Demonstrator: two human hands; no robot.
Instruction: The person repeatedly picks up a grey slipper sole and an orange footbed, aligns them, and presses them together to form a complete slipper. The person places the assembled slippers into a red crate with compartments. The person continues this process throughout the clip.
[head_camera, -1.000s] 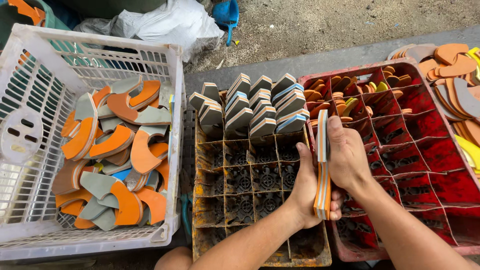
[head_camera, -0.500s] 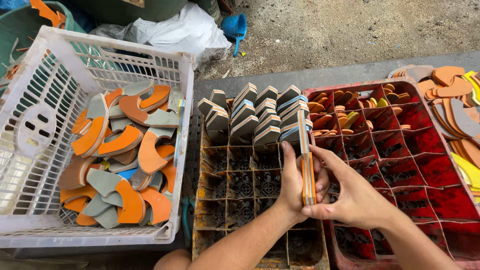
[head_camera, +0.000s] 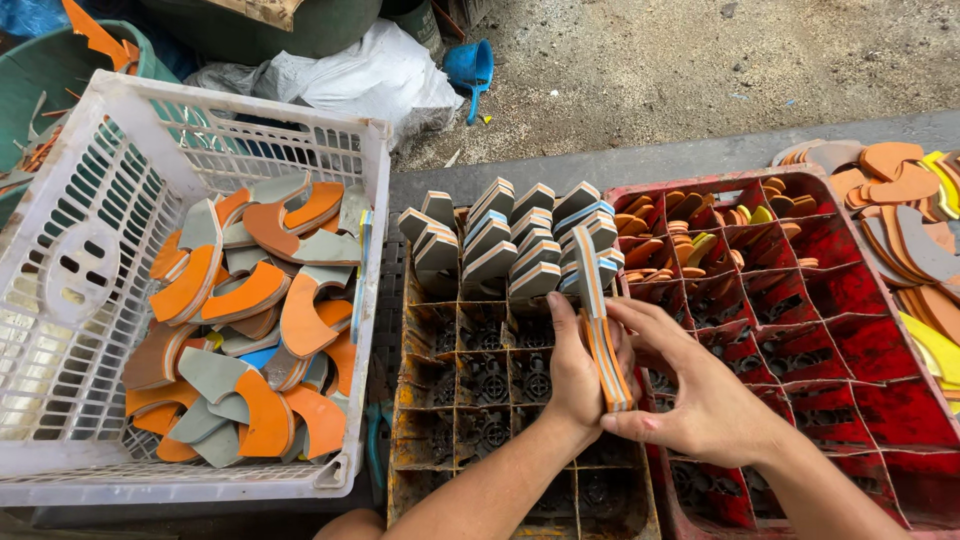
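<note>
Over the yellowish divided crate (head_camera: 470, 385) in the middle, both hands are working on a stack of foam cutouts (head_camera: 598, 325). Using that crate as the landmark: to its left a white slotted basket (head_camera: 90, 270) is sitting full of loose curved offcuts (head_camera: 250, 330) in orange and grey, all jumbled together. Touching its right side, a red divided crate (head_camera: 830, 340) is holding small orange bits (head_camera: 690, 235) in its far cells, and past that a loose heap of orange, grey and yellow foam pieces (head_camera: 915, 220) is lying near the frame edge. Beyond the crate, a white sack (head_camera: 370, 75) and a blue scoop (head_camera: 468, 68) are resting on gravel.

Nothing is really getting in the way of the hands, though the crate's far row is already packed with upright bundles (head_camera: 510, 240) of the same layered foam, standing just past the held stack.

That stack is looking like several flat slabs pressed face to face, edge-on to the camera, showing orange, grey and blue stripes. It's standing tall and roughly upright over the seam between the two crates.

The left hand (head_camera: 578, 375) is pressing flat against the stack's left face, fingers closed onto it. The right hand (head_camera: 705, 400) is clamping it from the other side, thumb and fingertips pinching the near lower end, so the stack is being squeezed between both palms.
</note>
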